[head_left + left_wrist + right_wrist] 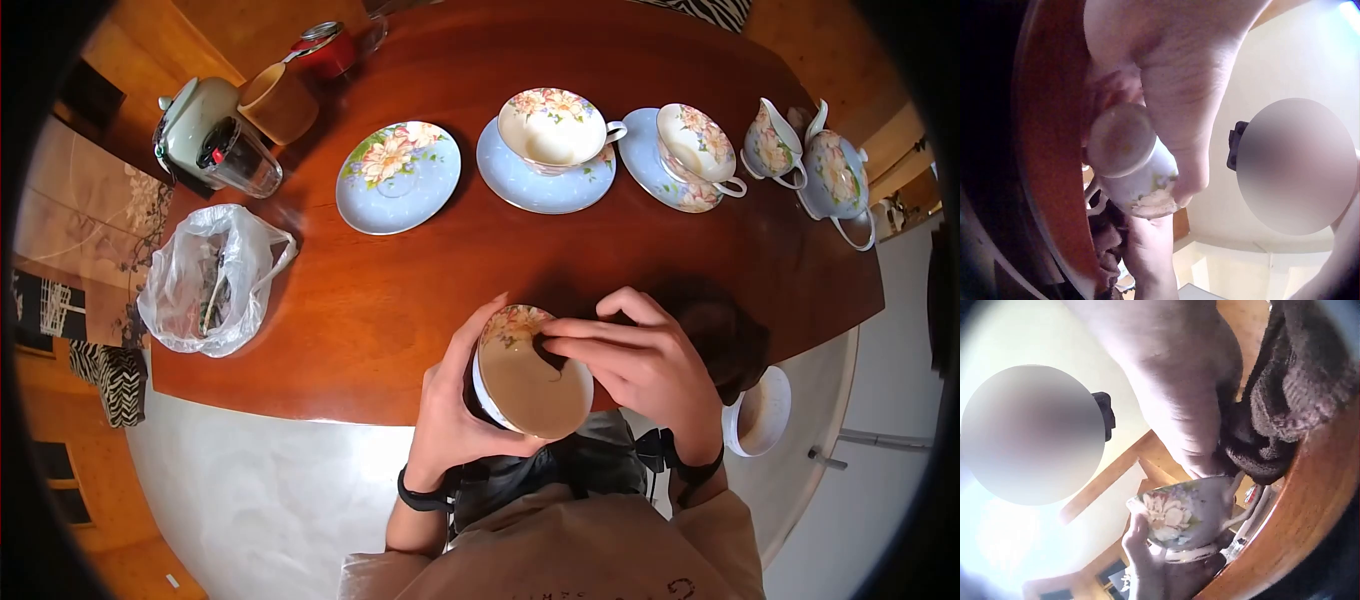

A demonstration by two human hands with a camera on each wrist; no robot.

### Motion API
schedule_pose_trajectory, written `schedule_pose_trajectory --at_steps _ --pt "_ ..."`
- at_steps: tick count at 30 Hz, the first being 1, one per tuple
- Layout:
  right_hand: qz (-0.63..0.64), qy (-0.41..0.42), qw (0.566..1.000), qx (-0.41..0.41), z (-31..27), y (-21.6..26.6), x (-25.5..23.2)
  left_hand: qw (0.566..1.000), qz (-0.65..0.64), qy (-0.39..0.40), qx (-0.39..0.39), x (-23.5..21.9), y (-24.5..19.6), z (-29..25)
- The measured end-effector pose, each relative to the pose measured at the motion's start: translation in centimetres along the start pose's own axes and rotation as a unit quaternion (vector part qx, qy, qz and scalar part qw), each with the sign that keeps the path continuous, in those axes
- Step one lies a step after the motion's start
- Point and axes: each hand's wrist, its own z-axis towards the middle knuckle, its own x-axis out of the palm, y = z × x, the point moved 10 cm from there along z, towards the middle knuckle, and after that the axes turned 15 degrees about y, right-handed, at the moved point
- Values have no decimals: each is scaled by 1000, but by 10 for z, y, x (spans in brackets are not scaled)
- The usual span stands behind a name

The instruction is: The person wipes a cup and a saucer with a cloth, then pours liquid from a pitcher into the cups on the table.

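Near the front table edge, my left hand [445, 400] grips a floral teacup [530, 400], with the thumb along the near side. The cup's inside looks brown below painted flowers; its round foot shows in the left wrist view. My right hand [640, 355] reaches over the rim, its fingertips inside the cup with a dark brown towel [1272, 406]. That towel bunches under the palm and hangs down beside the hand. In the right wrist view the cup's handle [1247, 515] points toward the table, and left fingertips [1139, 534] hold the floral wall.
Across the table stand a bare blue saucer [425, 200], two floral cups on saucers, a creamer [772, 148] and a blue floral pot [838, 175]. At left lie a plastic bag [180, 290], a glass jar [255, 170], a wooden mug [270, 105] and a red can [335, 55].
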Motion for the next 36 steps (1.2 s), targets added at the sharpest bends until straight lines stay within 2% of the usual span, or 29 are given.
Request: schedule_pose_trajectory --at_steps 2,5,8,14,20,23,26,30,33,36 --pt "-15 9 1000 -8 -5 -3 0 1000 7 0 -6 0 1 0" --pt "-53 -47 997 19 -16 -11 -16 1000 5 -7 -1 -2 3 -3" --pt "-39 -90 994 52 -25 -28 -26 1000 12 -3 3 -2 2 -2" --pt "18 -128 990 62 -22 -22 -31 999 39 -5 4 -1 -2 -2" --pt "41 -114 988 100 -30 -34 -21 1000 19 -17 -1 -3 8 -6" --pt "-47 -101 986 120 -37 -35 -23 999 23 -34 7 -4 9 -9" --pt "-4 -96 985 145 -44 -44 -13 996 77 -36 28 -3 3 -10" --pt "-23 -116 984 136 -46 -41 -14 993 105 -26 46 1 -1 -9" --pt "18 -158 979 127 -45 -37 -16 993 81 -62 53 -2 -8 -8" --pt "68 -186 973 117 -37 -29 -17 995 63 -62 55 0 -3 -8"
